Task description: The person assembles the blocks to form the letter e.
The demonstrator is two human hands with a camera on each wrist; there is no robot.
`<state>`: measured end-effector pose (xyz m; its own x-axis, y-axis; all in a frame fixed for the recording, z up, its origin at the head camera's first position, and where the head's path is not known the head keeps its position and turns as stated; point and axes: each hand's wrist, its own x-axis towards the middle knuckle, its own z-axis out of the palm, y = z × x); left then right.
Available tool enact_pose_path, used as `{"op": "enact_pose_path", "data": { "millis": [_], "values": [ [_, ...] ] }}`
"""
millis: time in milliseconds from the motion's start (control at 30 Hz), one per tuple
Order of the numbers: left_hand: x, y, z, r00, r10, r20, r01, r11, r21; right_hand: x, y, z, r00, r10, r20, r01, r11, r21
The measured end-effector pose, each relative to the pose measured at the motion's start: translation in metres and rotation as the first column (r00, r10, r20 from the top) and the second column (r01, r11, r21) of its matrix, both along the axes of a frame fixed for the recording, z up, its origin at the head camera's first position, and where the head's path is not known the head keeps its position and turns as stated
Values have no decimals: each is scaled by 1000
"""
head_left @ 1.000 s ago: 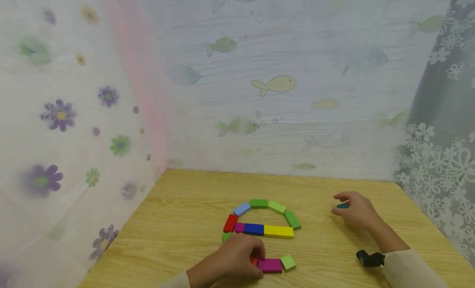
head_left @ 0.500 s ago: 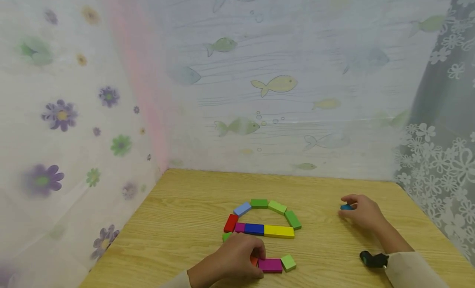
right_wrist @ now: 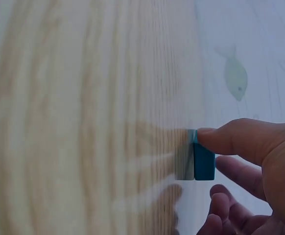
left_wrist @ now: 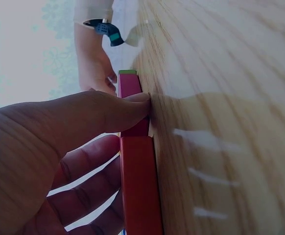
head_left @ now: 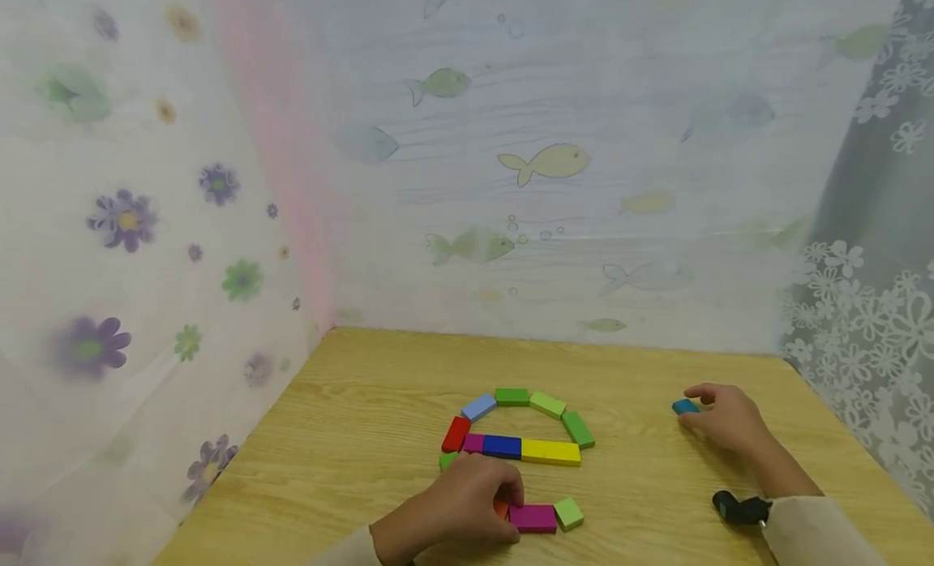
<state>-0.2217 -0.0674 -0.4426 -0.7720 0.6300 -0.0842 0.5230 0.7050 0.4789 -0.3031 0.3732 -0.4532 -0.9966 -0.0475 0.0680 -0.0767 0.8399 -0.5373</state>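
Observation:
My left hand (head_left: 467, 501) pinches the left end of a magenta block (head_left: 536, 518), with the thumb on its near side in the left wrist view. An orange-red block (left_wrist: 140, 186) lies against that end, partly under the hand. A small lime block (head_left: 569, 513) stands at an angle at the magenta block's right end. Over on the right, my right hand (head_left: 730, 420) holds a small blue block (head_left: 685, 407) between thumb and index finger, low at the tabletop. In the right wrist view the thumb tip lies on the blue block's (right_wrist: 204, 161) edge; the other fingers curl below.
An arch of red (head_left: 456, 434), light blue (head_left: 478, 408) and several green blocks (head_left: 512, 397) stands mid-table. Dark blue (head_left: 502, 446) and yellow blocks (head_left: 550, 452) line its base beside a small magenta one. A black device (head_left: 740, 508) sits at the right wrist. Printed curtains surround the wooden table (head_left: 350, 436).
My right hand has moved right, the blue block shifting a little right with it and showing more. The left hand stays at the magenta block. The head view has shifted slightly.

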Motion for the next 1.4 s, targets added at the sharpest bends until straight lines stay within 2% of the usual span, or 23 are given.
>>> {"op": "enact_pose_path", "data": {
  "millis": [367,767,933,1133,1400],
  "values": [
    [-2,-3,3,1000,3,-21,-3,1000,8,-5,-2,5,1000,21,12,-21,1000,-22],
    [0,-2,3,999,-9,-31,10,1000,12,-1,-6,4,999,-1,34,2,999,-51],
    [0,-2,3,999,-11,-46,11,1000,1,6,-14,3,1000,4,10,-3,997,-79],
    [1,-1,2,1000,-7,-31,7,1000,1,16,-25,6,1000,10,-7,-11,995,-101],
    [1,0,-1,999,-13,-33,13,1000,9,27,-39,13,999,29,17,-26,990,-137]
  ]
}}
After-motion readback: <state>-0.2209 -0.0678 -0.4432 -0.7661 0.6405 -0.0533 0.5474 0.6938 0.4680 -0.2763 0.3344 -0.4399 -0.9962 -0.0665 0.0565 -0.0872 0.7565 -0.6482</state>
